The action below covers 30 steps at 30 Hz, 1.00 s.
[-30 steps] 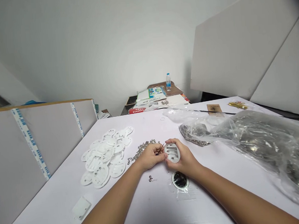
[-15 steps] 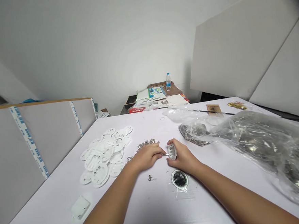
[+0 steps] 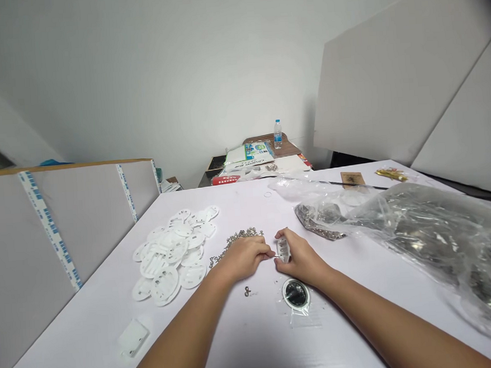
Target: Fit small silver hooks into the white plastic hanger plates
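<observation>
My right hand (image 3: 299, 256) grips a small white slotted plastic piece (image 3: 282, 250) by its edges, between thumb and fingers, and holds it on edge. My left hand (image 3: 250, 256) is pinched closed, its fingertips at the left side of that piece. A thin shiny bit barely shows at those fingertips; its kind is too small to tell. Behind my left hand lies a heap of small metal parts (image 3: 244, 234), partly hidden by the hand. A couple of loose metal parts (image 3: 247, 291) rest nearer to me. Below my right hand is a round black item with a white rim (image 3: 296, 294) on clear film.
A pile of white round slotted pieces (image 3: 166, 282) lies to the left, with a white square box (image 3: 133, 337) nearer. Large clear plastic bags of metal parts (image 3: 425, 233) cover the right side. A brown card (image 3: 352, 179) and a water bottle (image 3: 278, 134) are farther back.
My left fingertips have come slightly closer to the white piece, and less of the shiny bit shows between them. My right hand keeps its grip. The view has shifted slightly.
</observation>
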Tool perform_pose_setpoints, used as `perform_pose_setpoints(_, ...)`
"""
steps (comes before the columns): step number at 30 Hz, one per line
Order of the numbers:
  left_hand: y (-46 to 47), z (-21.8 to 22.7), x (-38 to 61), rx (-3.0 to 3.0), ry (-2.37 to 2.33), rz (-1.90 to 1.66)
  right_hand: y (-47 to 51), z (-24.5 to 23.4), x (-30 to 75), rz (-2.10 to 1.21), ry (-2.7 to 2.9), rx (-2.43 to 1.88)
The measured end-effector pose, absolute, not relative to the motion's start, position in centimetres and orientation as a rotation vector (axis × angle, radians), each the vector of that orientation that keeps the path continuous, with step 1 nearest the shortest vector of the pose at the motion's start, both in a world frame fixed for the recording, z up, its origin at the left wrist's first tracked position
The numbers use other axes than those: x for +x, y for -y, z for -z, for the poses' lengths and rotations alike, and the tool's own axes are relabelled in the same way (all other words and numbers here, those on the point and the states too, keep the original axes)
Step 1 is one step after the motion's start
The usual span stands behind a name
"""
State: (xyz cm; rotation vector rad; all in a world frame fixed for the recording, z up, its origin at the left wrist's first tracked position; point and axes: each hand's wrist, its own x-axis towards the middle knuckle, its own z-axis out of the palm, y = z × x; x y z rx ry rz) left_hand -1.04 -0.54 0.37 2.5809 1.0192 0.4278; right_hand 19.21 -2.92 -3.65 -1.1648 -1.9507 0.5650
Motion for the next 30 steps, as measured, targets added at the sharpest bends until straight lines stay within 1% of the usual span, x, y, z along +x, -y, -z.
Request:
perform_pose_setpoints(16,0.3,-0.1,-1.4,2.574,-1.004,-0.412,2.9,3.6,19.3,-0.596,1.955,-1.173)
perform_pose_setpoints(30,0.8,-0.4,-0.5,2.654,-1.168,-0.299,2.8,3.7,19.0,-0.588,1.962,-1.205)
